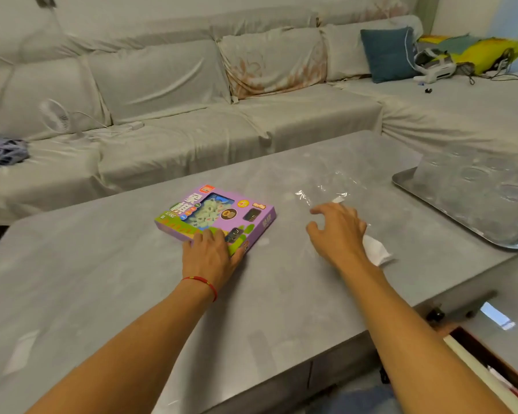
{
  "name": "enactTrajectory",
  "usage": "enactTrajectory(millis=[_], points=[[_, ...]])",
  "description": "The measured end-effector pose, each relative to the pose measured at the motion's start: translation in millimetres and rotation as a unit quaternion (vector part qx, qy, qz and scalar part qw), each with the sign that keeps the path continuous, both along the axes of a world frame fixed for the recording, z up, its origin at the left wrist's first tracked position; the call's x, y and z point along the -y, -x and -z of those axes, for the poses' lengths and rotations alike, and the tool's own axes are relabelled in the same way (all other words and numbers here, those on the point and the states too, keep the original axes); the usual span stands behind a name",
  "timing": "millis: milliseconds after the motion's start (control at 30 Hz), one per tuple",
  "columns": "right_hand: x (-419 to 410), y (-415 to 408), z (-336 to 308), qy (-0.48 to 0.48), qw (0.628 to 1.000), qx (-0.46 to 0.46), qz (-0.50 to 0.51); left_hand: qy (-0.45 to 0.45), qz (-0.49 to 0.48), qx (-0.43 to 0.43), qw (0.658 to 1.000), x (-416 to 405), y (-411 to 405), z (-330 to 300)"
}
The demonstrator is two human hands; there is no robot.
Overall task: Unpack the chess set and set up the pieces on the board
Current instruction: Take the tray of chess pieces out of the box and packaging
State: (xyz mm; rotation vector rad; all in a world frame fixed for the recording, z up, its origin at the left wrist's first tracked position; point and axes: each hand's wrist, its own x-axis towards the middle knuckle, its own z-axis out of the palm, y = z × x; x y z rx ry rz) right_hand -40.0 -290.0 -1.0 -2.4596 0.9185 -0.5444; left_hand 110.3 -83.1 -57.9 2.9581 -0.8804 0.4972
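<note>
- A sofa (192, 85) under a pale loose cover fills the far side of the room, with a blue cushion (388, 53) at its far right.
- Your grey worktop (117, 294) takes up the near half of the view.
- A metal tray (449, 204) lies at the right edge of the worktop, partly under a clear moulded plastic sheet.
- The chess set box (219, 215), purple and green with a window showing pale round pieces, lies flat near the middle of the worktop, unopened as far as you can see.
- A clear plastic wrapper (326, 186) lies crumpled just right of the box, beyond your right hand.
- Your left hand (210, 255) rests palm down on the box's near corner, fingers (208, 236) flat and spread, gripping nothing.
- Your right hand (338, 231) is over the worktop, right of the box, fingers (320, 210) loosely curled and apart, closed on nothing you can see.
- A folded white paper (377, 252) lies on the worktop, partly under your right wrist.
- A red string bracelet (204, 282) circles your left wrist.
</note>
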Motion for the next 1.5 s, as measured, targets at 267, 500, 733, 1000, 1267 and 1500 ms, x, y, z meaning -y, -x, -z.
enactTrajectory(millis=[267, 500, 733, 1000, 1267, 1500], points=[[-130, -26, 23, -0.091, 0.962, -0.170, -0.192, -0.039, -0.115, 0.023, 0.992, -81, 72, -17], [-184, -36, 36, -0.112, 0.953, -0.191, -0.209, -0.036, -0.012, 0.026, 0.999, -131, 111, -18], [-185, -51, 32, -0.073, 0.966, -0.185, -0.167, -0.066, 0.096, -0.136, 0.984, -137, 48, -27], [-171, -59, 32, -0.186, 0.966, -0.085, -0.158, -0.228, 0.155, -0.241, 0.930, -91, -5, -56], [-154, -63, 29, -0.405, 0.907, -0.015, -0.110, -0.175, 0.183, -0.184, 0.950, -106, 4, -34], [-155, -61, 23, -0.531, 0.843, -0.003, -0.080, -0.156, 0.187, -0.179, 0.953, -125, 13, -35]])
